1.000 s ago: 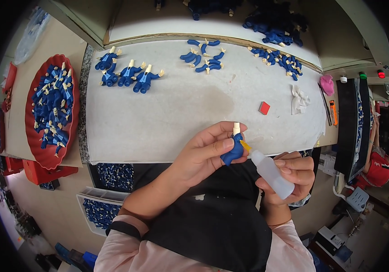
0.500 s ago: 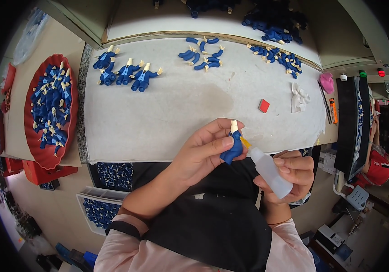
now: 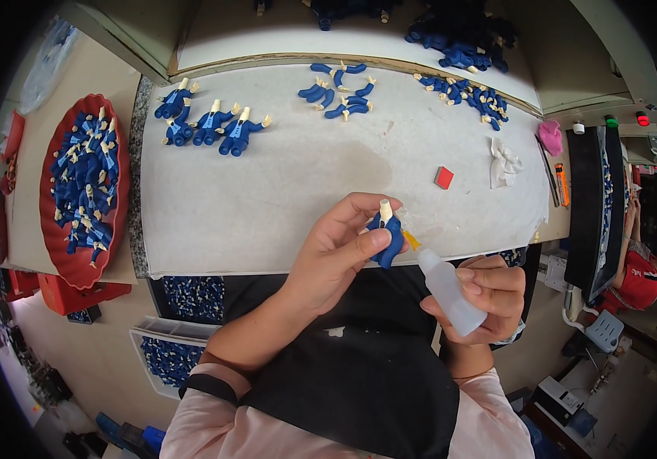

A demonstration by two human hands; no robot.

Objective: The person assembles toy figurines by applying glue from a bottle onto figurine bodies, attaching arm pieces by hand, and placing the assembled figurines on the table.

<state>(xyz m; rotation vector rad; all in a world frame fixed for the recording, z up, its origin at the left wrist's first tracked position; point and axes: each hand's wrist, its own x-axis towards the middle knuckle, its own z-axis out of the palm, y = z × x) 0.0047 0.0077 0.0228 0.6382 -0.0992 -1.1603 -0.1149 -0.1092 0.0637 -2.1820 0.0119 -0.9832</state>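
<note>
Between the thumb and fingers of my left hand (image 3: 338, 246) is a small blue doll body (image 3: 391, 249) with a cream neck, held upright over the near edge of the white work surface. My right hand (image 3: 489, 298) is closed around a translucent squeeze bottle (image 3: 451, 294). Its yellow nozzle tip (image 3: 411, 240) points up and left, close by the right side of the doll body; whether it touches cannot be made out. Several blue bodies with arms (image 3: 210, 126) stand or lie at the far left. Loose blue arms (image 3: 344, 92) lie at the far middle.
A red scalloped tray (image 3: 49, 229) heaped with blue figures is at the left. More arm pieces (image 3: 470, 99) are piled at the far right, near a red block (image 3: 443, 177), a crumpled tissue (image 3: 504, 164) and an orange-wrapped tool (image 3: 562, 185). Another person (image 3: 642, 275) sits at the right.
The doll body has turned and tilted slightly in my left hand. My right hand and the bottle have shifted a little left, the nozzle slightly lower beside the body.
</note>
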